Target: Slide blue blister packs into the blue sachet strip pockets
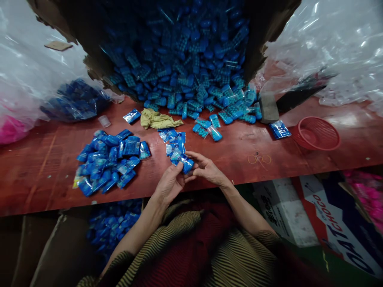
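Both hands meet at the near edge of a red-brown table [269, 159]. My left hand [169, 185] and my right hand [206, 167] together pinch a small blue item in a clear plastic packet [185, 162]. Just beyond it lies a short row of similar clear packets [172, 137]. To the left sits a heap of packed blue items [109, 159]. At the back, a torn cardboard box [89, 63] spills a large pile of loose blue items [191, 59] onto the table.
A yellow cloth [155, 118] lies mid-table. A red mesh basket [317, 133] stands at the right, a lone packet [279, 129] beside it. Clear plastic bags [329, 44] flank both sides. Under the table's edge sit a box of blue packets [116, 223] and printed cartons [335, 223].
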A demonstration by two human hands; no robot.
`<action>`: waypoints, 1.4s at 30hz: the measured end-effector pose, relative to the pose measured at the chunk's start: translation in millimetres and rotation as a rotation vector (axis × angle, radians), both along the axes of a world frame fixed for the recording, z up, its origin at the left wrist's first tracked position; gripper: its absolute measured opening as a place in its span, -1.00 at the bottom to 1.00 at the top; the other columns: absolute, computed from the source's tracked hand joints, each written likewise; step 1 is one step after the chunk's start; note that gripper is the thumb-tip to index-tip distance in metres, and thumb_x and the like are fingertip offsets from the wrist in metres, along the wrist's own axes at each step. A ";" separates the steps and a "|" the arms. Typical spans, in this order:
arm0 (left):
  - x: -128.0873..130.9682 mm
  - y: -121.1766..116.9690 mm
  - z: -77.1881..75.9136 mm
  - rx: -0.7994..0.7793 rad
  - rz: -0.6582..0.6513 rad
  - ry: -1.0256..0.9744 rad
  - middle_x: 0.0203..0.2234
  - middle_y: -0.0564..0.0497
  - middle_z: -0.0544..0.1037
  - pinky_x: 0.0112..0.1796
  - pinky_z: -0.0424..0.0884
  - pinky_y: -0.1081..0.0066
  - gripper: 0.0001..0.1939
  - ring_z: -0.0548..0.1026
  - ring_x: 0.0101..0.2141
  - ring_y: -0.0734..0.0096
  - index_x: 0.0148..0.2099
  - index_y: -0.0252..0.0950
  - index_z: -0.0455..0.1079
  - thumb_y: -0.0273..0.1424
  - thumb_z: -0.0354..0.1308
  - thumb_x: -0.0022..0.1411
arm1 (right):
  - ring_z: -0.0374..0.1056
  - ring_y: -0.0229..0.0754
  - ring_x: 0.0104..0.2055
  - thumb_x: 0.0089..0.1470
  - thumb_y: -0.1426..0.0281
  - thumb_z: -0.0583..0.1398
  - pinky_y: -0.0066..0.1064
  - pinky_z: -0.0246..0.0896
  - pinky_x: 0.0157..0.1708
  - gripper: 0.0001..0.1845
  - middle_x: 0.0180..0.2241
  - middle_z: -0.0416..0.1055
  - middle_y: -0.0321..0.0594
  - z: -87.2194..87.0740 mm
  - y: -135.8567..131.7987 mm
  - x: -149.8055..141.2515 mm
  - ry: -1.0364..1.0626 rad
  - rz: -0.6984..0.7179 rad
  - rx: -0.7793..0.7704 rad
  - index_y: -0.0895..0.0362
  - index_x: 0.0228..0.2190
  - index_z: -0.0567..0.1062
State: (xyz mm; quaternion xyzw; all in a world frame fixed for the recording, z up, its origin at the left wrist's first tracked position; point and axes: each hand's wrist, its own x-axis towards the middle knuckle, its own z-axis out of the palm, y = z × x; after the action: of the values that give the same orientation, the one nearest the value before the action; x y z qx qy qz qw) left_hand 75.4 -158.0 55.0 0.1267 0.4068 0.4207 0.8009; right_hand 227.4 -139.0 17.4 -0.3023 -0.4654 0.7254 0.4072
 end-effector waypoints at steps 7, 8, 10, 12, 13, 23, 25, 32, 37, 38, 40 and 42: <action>-98.6 27.4 33.4 0.109 0.703 0.034 -0.39 -0.13 0.60 -0.36 0.51 0.41 -0.40 0.57 -0.29 0.30 -0.07 -0.42 0.34 0.01 -0.22 0.27 | 0.32 -0.25 -0.21 0.05 0.36 0.19 -0.31 0.26 -0.12 -0.58 -0.16 0.39 -0.20 -16.7 12.6 -1.6 -0.332 -0.141 0.179 0.05 -0.01 0.39; -110.5 29.9 37.2 0.130 0.777 0.036 -0.39 -0.13 0.60 -0.36 0.51 0.45 -0.36 0.57 -0.29 0.33 -0.05 -0.45 0.32 0.03 -0.25 0.27 | 0.32 -0.23 -0.20 0.07 0.35 0.18 -0.29 0.26 -0.11 -0.61 -0.17 0.39 -0.19 -16.5 17.2 -3.9 -0.422 -0.170 0.253 0.06 -0.02 0.40; -120.2 30.3 38.2 0.134 0.813 0.077 -0.42 -0.11 0.60 -0.35 0.50 0.46 -0.38 0.56 -0.29 0.34 -0.07 -0.46 0.32 0.00 -0.25 0.28 | 0.31 -0.18 -0.14 0.08 0.34 0.19 -0.24 0.23 -0.06 -0.61 -0.14 0.38 -0.15 -13.3 26.6 -9.8 -0.631 -0.164 0.433 0.08 -0.02 0.40; -110.6 23.9 28.6 0.116 0.694 0.168 -0.48 -0.07 0.58 -0.34 0.50 0.40 -0.51 0.57 -0.33 0.31 -0.14 -0.41 0.35 -0.07 -0.14 0.28 | 0.28 -0.10 -0.06 0.07 0.32 0.22 -0.18 0.19 -0.01 -0.56 -0.08 0.37 -0.10 -8.4 32.9 -15.4 -0.863 -0.082 0.592 0.10 0.01 0.39; -100.4 18.6 20.1 0.120 0.573 0.230 -0.49 -0.06 0.58 -0.31 0.50 0.35 -0.59 0.57 -0.33 0.29 -0.16 -0.39 0.36 -0.12 -0.05 0.25 | 0.26 -0.06 -0.03 0.06 0.31 0.23 -0.16 0.17 0.00 -0.52 -0.05 0.35 -0.07 -6.4 34.0 -17.4 -0.971 -0.033 0.645 0.11 0.03 0.38; -56.8 20.3 -44.5 0.889 0.025 1.733 0.20 -0.29 0.22 0.17 -0.02 -0.04 -0.44 0.01 0.26 -0.01 0.21 -0.37 0.19 -0.22 0.00 0.22 | -0.06 0.20 0.25 0.12 0.13 0.13 0.12 -0.04 0.11 -0.34 0.23 0.08 0.04 -3.3 41.1 -38.4 -1.343 -0.005 0.874 0.06 0.20 0.17; -68.3 38.4 -35.7 0.874 0.102 1.854 0.22 -0.32 0.18 0.18 -0.08 -0.06 -0.42 -0.02 0.27 -0.03 0.24 -0.40 0.14 -0.21 -0.06 0.25 | -0.21 0.23 0.31 0.15 0.08 0.06 0.23 -0.19 0.15 -0.32 0.28 -0.03 0.02 1.1 66.5 -58.9 -1.326 -0.018 0.932 0.06 0.23 0.11; -83.6 108.1 -22.1 0.765 0.092 1.936 0.23 -0.37 0.14 0.14 -0.01 -0.11 -0.41 0.03 0.24 -0.11 0.25 -0.46 0.10 -0.32 -0.04 0.22 | -0.29 0.22 0.34 0.19 0.05 -0.02 0.26 -0.33 0.18 -0.30 0.31 -0.11 0.04 -0.6 160.6 -116.1 -1.378 -0.035 0.942 0.15 0.24 0.06; -77.5 140.2 -39.5 0.821 0.041 1.764 0.17 -0.33 0.25 0.10 0.13 -0.07 -0.48 0.17 0.19 -0.02 0.20 -0.39 0.17 -0.34 -0.05 0.21 | -0.20 0.27 0.31 0.20 0.13 0.01 0.30 -0.23 0.13 -0.42 0.28 -0.04 0.08 -10.3 161.6 -101.2 -1.424 0.147 0.896 0.19 0.15 0.24; -74.5 135.2 -42.0 0.857 0.052 1.741 0.17 -0.31 0.26 0.10 0.13 -0.06 -0.49 0.17 0.19 0.01 0.20 -0.37 0.16 -0.32 -0.06 0.23 | -0.21 0.27 0.32 0.21 0.14 0.00 0.31 -0.22 0.13 -0.44 0.29 -0.05 0.05 -8.3 153.2 -92.9 -1.411 0.143 0.920 0.16 0.14 0.26; -66.5 111.9 -45.4 0.909 0.050 1.737 0.17 -0.28 0.26 0.12 0.11 -0.03 -0.49 0.12 0.22 0.05 0.21 -0.36 0.15 -0.30 -0.10 0.26 | -0.24 0.24 0.33 0.21 0.13 0.00 0.31 -0.24 0.14 -0.45 0.30 -0.08 -0.02 -2.2 128.6 -73.3 -1.374 0.080 0.970 0.08 0.16 0.23; -57.0 76.2 -49.0 0.923 -0.014 1.789 0.19 -0.28 0.24 0.14 0.08 -0.03 -0.49 0.06 0.25 0.04 0.22 -0.39 0.16 -0.29 -0.14 0.29 | -0.23 0.21 0.33 0.20 0.12 0.01 0.27 -0.21 0.15 -0.45 0.29 -0.02 -0.04 1.1 95.7 -52.7 -1.354 0.077 0.991 0.04 0.17 0.22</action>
State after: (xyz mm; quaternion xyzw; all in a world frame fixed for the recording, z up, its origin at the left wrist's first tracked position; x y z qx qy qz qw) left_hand 18.5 -81.8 6.0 0.6964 0.6552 0.2827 0.0763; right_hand 174.7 -43.4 18.4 -0.4423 -0.8841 0.1125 0.1006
